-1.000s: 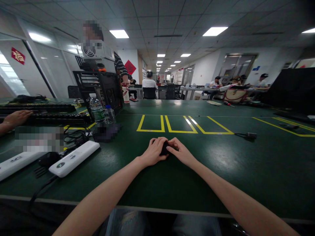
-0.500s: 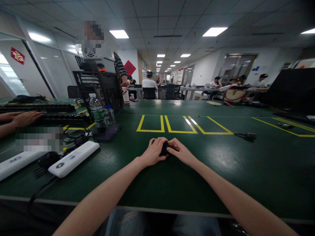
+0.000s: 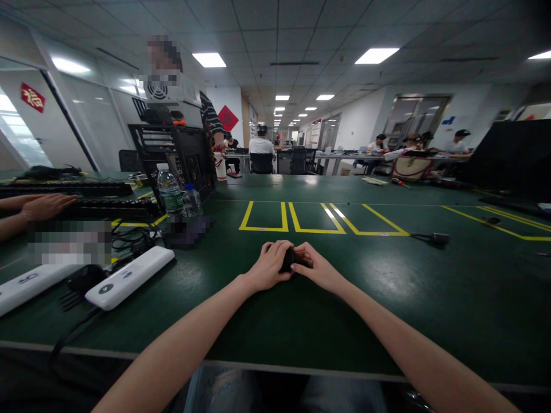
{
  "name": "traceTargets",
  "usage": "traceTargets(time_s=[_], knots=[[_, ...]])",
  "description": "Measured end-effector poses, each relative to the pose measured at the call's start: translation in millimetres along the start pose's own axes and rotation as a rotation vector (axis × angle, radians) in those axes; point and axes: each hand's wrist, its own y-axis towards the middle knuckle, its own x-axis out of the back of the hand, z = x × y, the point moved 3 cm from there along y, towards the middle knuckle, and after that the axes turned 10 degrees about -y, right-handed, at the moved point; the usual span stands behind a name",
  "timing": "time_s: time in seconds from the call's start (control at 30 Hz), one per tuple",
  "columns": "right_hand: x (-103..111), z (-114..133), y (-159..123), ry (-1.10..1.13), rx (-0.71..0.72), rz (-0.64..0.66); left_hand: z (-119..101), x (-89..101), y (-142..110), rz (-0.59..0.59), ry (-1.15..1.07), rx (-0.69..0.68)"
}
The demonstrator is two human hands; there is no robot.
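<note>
A small black rounded object point(image 3: 288, 261), mostly covered by fingers, is between my two hands just above or on the green table. I cannot tell what kind of thing it is. My left hand point(image 3: 271, 267) wraps round it from the left, fingers curled over its top. From the right, my right hand point(image 3: 316, 265) bends its fingers towards the object, the thumb tip against its near right side. Both forearms reach in from the front edge. Beyond the hands, yellow tape outlines point(image 3: 316, 231) mark the table top.
To the left lie a white power strip point(image 3: 131, 278), black cables and a co-worker's hands point(image 3: 47, 205) by black keyboards. A water bottle point(image 3: 170, 192) stands before an open black computer case point(image 3: 193, 158). A cable with a black connector point(image 3: 439, 238) lies right.
My right hand's fingers and thumb have shifted slightly on the black object; the left hand stays put. At far right, the small dark item in the tape outline looks different.
</note>
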Motion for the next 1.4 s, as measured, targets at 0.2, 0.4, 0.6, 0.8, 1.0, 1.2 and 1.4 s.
traceTargets(time_s=[0.2, 0.4, 0.6, 0.8, 1.0, 1.2, 1.4], knots=[[-1.9, 1.9, 1.4, 0.017, -0.034, -0.041, -0.2, -0.2, 0.3, -0.004, -0.001, -0.003], [-2.7, -1.3, 1.7, 0.055, -0.101, -0.052, -0.7, 0.0, 0.0, 0.000, 0.000, -0.003], [-1.5, 1.7, 0.4, 0.019, -0.033, -0.032, 1.9, -2.5, 0.7, -0.011, 0.011, 0.000], [-3.0, 1.3, -1.1, 0.115, 0.016, -0.012, 3.9, -4.0, 0.7, -0.020, 0.014, -0.007], [-2.7, -5.1, 2.5, 0.153, -0.063, -0.049, 4.4, -4.6, 1.0, -0.022, 0.011, -0.007], [-3.1, 0.4, 0.2, 0.149, -0.034, 0.029, 3.7, -3.6, 0.6, -0.011, 0.003, 0.005], [-3.0, 1.9, -1.3, 0.136, 0.001, 0.018, 2.0, -1.6, 0.0, -0.011, 0.004, -0.008]])
